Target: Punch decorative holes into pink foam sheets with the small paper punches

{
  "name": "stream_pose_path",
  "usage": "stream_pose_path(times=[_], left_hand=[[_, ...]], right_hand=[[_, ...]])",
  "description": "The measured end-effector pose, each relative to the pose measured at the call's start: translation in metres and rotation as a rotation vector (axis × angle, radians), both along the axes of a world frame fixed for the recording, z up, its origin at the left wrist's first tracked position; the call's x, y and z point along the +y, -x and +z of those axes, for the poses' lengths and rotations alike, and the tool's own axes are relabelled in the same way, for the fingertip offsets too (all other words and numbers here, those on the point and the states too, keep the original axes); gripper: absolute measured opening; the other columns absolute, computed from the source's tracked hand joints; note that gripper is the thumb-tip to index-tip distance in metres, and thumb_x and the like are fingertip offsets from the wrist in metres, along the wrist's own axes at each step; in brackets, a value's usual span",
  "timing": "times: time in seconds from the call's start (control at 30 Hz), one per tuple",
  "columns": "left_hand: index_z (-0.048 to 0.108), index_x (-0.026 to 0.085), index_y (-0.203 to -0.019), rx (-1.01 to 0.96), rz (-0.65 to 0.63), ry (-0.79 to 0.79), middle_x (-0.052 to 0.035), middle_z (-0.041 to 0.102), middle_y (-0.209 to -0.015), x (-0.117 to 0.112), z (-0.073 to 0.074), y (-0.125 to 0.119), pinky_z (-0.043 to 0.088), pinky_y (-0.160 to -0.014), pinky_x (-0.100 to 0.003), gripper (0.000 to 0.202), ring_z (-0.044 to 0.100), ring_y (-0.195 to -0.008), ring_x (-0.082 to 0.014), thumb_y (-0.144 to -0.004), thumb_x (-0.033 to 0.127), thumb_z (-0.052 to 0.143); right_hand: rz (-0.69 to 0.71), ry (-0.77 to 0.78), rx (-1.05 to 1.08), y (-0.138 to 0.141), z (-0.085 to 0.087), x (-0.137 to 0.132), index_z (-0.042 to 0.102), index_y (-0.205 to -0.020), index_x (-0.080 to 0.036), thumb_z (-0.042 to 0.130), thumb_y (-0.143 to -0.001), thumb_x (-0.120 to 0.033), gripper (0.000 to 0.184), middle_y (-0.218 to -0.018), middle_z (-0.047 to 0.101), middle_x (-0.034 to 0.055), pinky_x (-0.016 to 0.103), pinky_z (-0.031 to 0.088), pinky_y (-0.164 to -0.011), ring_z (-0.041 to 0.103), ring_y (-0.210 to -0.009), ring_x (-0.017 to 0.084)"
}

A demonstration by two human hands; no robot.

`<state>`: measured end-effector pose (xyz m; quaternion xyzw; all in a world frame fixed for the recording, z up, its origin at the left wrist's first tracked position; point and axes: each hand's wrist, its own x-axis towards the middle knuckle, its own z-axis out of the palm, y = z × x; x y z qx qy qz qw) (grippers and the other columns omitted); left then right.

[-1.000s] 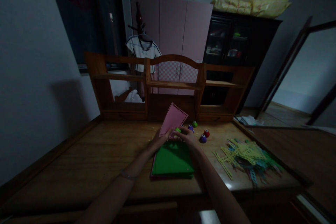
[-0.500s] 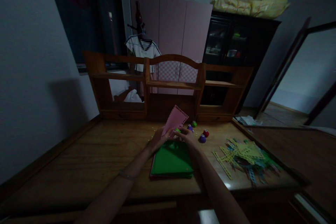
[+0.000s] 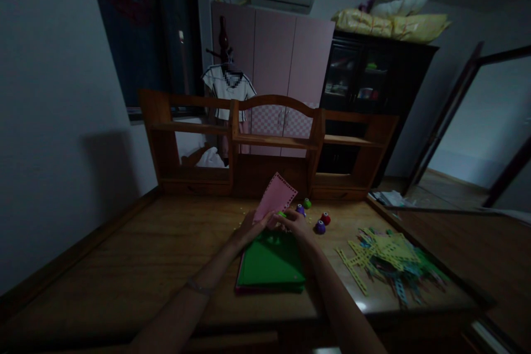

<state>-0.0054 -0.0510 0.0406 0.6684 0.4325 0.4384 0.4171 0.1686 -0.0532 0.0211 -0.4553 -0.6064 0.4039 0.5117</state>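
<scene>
A pink sheet (image 3: 275, 197), with a row of punched holes along its edges, stands tilted above the desk. My left hand (image 3: 254, 228) is closed on its lower left part. My right hand (image 3: 295, 223) is closed around a small bright green craft punch (image 3: 281, 214) at the sheet's lower edge; the fingers cover most of the punch. Beneath both hands lies a stack of green sheets (image 3: 271, 265), with a reddish layer showing at the bottom.
Right of my hands stand purple punches (image 3: 319, 227), a red punch (image 3: 326, 218) and a green punch (image 3: 307, 203). Farther right is a heap of perforated yellow and coloured strips (image 3: 392, 251). A wooden shelf unit (image 3: 274, 141) borders the desk's back. Tiny paper bits lie near my hands.
The whole scene sits slightly lower in view, as the head has tilted up a little. Both hands keep their hold on the pink sheet and the green punch.
</scene>
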Motion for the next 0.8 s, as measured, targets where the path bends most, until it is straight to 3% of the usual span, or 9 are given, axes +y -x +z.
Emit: stream_pose_path(times=[0.17,0.47,0.63,0.8], left_hand=[[0.069,0.015,-0.102,-0.028,0.027,0.026,-0.0088,0.072,-0.094,-0.004,0.005,-0.001,0.050,-0.079,-0.031,0.048,0.066,-0.090,-0.0258,-0.074,0.053,0.059],[0.073,0.013,-0.093,0.014,0.055,0.131,-0.0081,0.072,-0.075,-0.016,0.015,-0.001,0.050,-0.077,-0.030,0.045,0.066,-0.089,-0.0264,-0.074,0.052,0.059],[0.074,0.015,-0.084,-0.018,0.056,0.124,-0.0078,0.072,-0.073,-0.019,0.021,-0.001,0.050,-0.078,-0.030,0.036,0.065,-0.091,-0.0270,-0.073,0.047,0.061],[0.073,0.014,-0.079,-0.058,0.039,0.129,-0.0087,0.072,-0.074,-0.015,0.016,-0.001,0.049,-0.081,-0.033,0.033,0.065,-0.092,-0.0277,-0.072,0.045,0.063]], right_hand=[[0.016,-0.006,-0.011,-0.003,-0.003,0.003,0.065,-0.081,-0.019,0.068,-0.069,-0.054,0.036,-0.062,0.060,0.0015,0.026,0.039,-0.049,0.052,-0.052,0.014],[0.004,0.026,-0.002,-0.002,-0.008,0.007,0.066,-0.082,-0.020,0.066,-0.071,-0.051,0.032,-0.062,0.061,0.0013,0.025,0.035,-0.048,0.050,-0.050,0.014],[-0.005,0.044,0.017,-0.002,-0.007,0.006,0.066,-0.082,-0.020,0.068,-0.069,-0.048,0.031,-0.065,0.062,0.0018,0.026,0.038,-0.050,0.054,-0.054,0.017],[0.001,0.053,0.071,0.000,-0.007,0.008,0.066,-0.077,-0.021,0.071,-0.066,-0.045,0.028,-0.073,0.065,0.0040,0.030,0.045,-0.054,0.058,-0.060,0.020]])
